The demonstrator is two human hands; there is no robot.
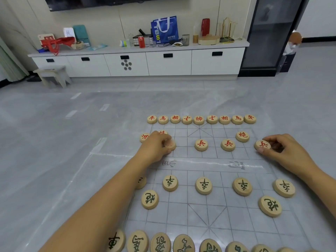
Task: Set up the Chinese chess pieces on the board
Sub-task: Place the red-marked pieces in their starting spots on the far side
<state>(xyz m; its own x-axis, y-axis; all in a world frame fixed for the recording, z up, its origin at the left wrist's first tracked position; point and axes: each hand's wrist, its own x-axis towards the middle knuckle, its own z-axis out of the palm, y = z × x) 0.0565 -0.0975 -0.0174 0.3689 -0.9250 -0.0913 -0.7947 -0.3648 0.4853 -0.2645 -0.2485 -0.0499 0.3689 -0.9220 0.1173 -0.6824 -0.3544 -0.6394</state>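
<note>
A clear plastic chess board (200, 211) lies on the floor. Round wooden pieces stand on it: a far row of red pieces (199, 119), red soldiers (201, 144) in the middle, and green-lettered pieces (203, 185) near me. My left hand (156, 146) pinches a wooden piece (170, 144) on the board's left side, its face partly hidden by my fingers. My right hand (283, 148) pinches a red soldier (262, 144) at the board's right edge. A red cannon (162, 132) sits partly hidden behind my left hand.
A red piece (144, 137) lies just off the board's left edge. A grey tiled floor (72, 142) surrounds the board. Far back stand a white cabinet (138, 64) with clutter on top, a small stool (52, 75) and a dark glass cabinet (269, 37).
</note>
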